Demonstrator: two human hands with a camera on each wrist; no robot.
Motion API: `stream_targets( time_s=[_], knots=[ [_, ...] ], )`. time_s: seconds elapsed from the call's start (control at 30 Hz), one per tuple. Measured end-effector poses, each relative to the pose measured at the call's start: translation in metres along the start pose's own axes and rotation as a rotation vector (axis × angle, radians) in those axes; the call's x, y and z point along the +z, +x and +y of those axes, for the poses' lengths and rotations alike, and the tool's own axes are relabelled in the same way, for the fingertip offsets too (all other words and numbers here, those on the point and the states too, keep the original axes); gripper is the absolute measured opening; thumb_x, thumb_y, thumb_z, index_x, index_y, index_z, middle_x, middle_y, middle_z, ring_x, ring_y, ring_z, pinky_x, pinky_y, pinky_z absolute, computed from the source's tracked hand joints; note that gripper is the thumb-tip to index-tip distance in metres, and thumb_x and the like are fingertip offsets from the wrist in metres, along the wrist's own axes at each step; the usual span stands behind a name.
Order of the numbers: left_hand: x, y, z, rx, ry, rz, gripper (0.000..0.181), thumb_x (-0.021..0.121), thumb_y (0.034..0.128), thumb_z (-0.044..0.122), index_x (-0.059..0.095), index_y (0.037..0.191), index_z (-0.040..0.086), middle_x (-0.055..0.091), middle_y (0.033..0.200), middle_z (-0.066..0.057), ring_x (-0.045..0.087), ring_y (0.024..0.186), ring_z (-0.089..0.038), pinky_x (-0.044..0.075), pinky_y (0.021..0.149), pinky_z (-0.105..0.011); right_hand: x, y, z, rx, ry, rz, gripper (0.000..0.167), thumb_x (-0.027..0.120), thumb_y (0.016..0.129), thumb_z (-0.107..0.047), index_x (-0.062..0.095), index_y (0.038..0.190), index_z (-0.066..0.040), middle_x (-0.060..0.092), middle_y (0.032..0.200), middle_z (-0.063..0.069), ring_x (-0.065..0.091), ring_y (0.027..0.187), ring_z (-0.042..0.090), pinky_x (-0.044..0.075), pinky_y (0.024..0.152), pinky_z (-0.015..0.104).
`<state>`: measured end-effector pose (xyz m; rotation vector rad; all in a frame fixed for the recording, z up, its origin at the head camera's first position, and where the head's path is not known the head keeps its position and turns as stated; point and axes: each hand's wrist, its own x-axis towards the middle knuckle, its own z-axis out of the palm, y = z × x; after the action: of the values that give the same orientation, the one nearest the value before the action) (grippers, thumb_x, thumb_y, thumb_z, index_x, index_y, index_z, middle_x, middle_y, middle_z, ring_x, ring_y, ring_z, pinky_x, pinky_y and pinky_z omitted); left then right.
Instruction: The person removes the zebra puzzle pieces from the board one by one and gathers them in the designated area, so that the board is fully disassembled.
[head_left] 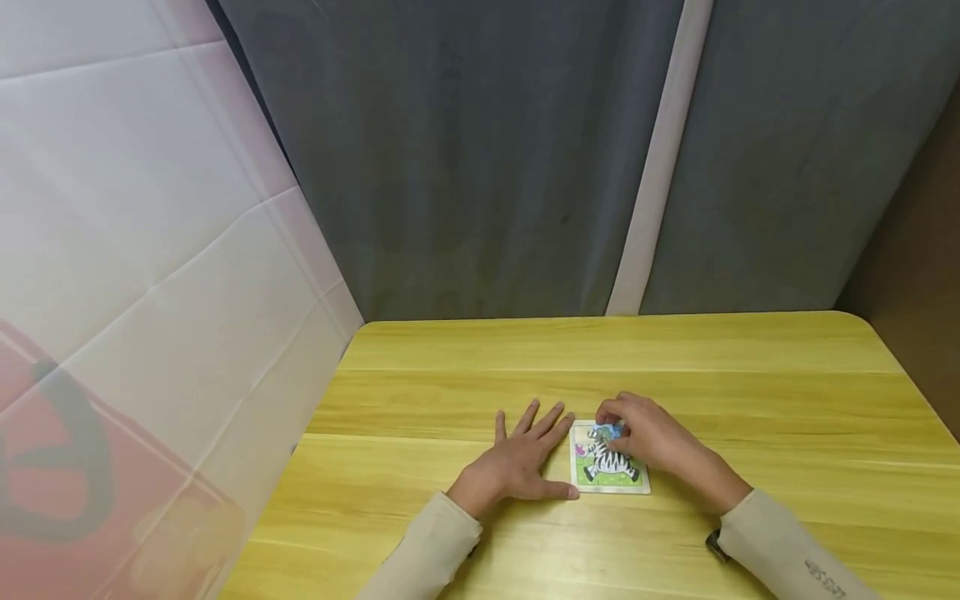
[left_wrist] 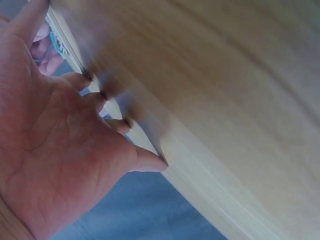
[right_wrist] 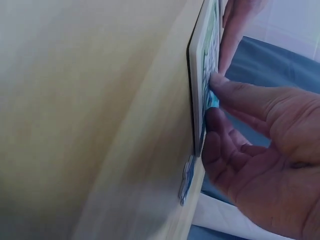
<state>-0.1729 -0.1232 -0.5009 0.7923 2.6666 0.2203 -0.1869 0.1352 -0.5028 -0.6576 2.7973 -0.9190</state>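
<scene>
A small square zebra puzzle (head_left: 611, 467) with a pale border lies flat on the wooden table. Fingers spread, my left hand (head_left: 517, 462) rests on the table at the puzzle's left side, its thumb tip by the lower left corner and its index fingertip by the upper left one. Over the upper part of the puzzle, my right hand (head_left: 652, 433) pinches a light blue puzzle piece (right_wrist: 213, 100) between thumb and curled fingers. The fingers hide much of that piece. Another small puzzle piece (right_wrist: 187, 180) lies on the table just past the board in the right wrist view.
The yellow wood-grain table (head_left: 450, 383) reaches back to a grey curtain (head_left: 465, 167) with a pale vertical strip (head_left: 660, 167). A white printed sheet (head_left: 150, 208) hangs along the left side, and a brown surface (head_left: 915, 275) stands at the right.
</scene>
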Motion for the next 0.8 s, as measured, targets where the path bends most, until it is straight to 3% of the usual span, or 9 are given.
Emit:
stream_targets(
  time_s=[0.17, 0.37, 0.8],
  knots=[
    [0.000, 0.001, 0.001, -0.001, 0.007, -0.003, 0.109, 0.065, 0.0879, 0.079, 0.009, 0.171, 0.037, 0.003, 0.180, 0.012, 0.002, 0.169, -0.031, 0.008, 0.123, -0.080, -0.004, 0.004, 0.005, -0.042, 0.010, -0.034, 0.027, 0.088, 0.086, -0.012, 0.076, 0.109, -0.011, 0.065, 0.097, 0.000, 0.055, 0.081, 0.010, 0.050, 0.072, 0.025],
    [0.000, 0.000, 0.002, -0.001, 0.008, -0.007, 0.110, 0.064, 0.0878, 0.081, 0.008, 0.171, 0.037, 0.002, 0.180, 0.012, 0.001, 0.169, -0.030, 0.008, 0.124, -0.080, -0.007, 0.003, 0.007, -0.059, -0.003, -0.045, 0.027, 0.087, 0.087, -0.014, 0.076, 0.111, -0.011, 0.066, 0.098, -0.001, 0.056, 0.081, 0.008, 0.051, 0.073, 0.025],
    [-0.001, 0.000, 0.004, 0.006, 0.011, -0.007, 0.109, 0.065, 0.0881, 0.079, 0.009, 0.172, 0.036, 0.003, 0.180, 0.012, 0.001, 0.169, -0.030, 0.007, 0.124, -0.080, -0.020, -0.024, 0.018, -0.070, -0.010, 0.049, 0.028, 0.084, 0.091, -0.016, 0.074, 0.118, -0.017, 0.066, 0.104, -0.005, 0.054, 0.082, 0.007, 0.047, 0.071, 0.024]
  ],
)
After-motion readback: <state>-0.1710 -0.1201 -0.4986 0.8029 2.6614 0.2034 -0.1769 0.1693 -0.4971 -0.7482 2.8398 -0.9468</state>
